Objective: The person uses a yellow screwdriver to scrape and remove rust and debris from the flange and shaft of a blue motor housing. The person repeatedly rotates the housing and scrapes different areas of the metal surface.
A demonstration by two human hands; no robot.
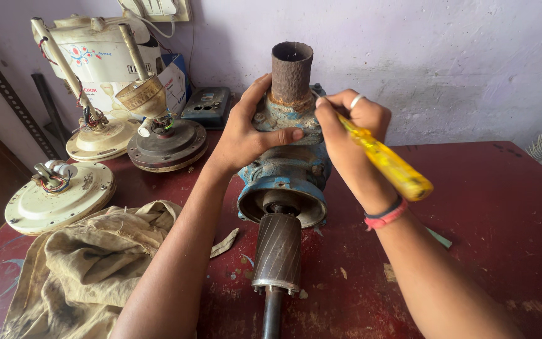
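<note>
A blue pump body (286, 172) lies at the centre of the dark red table (490, 220), its long axis running from 12 o'clock to 6 o'clock. A rusty pipe stub (292, 72) sticks up at its far end, open mouth pointing toward the wall (421, 56). At the near end a round housing opens toward 6 o'clock, and in it sits a grey ribbed rotor (277, 251), most of which sticks out of the mouth, with a bare shaft (272, 317) carrying on to the bottom edge of the view.

The left hand (246, 132) grips the pump body from 9 o'clock, thumb laid across its top and fingers wrapped just below the pipe stub. The right hand (349, 122) is closed around a yellow screwdriver (387, 164); its handle points out toward 4 o'clock and its tip goes to the pump body just under the pipe stub, where the exact contact is too small to make out.

At 9 o'clock a crumpled beige cloth (89, 263) lies touching the left forearm. Three fan motors (58, 194) stand at 10 to 11 o'clock, near the table's left edge, with a white appliance (105, 53) behind them against the wall. From 3 to 5 o'clock the table is bare but for small scraps, out to its right edge.
</note>
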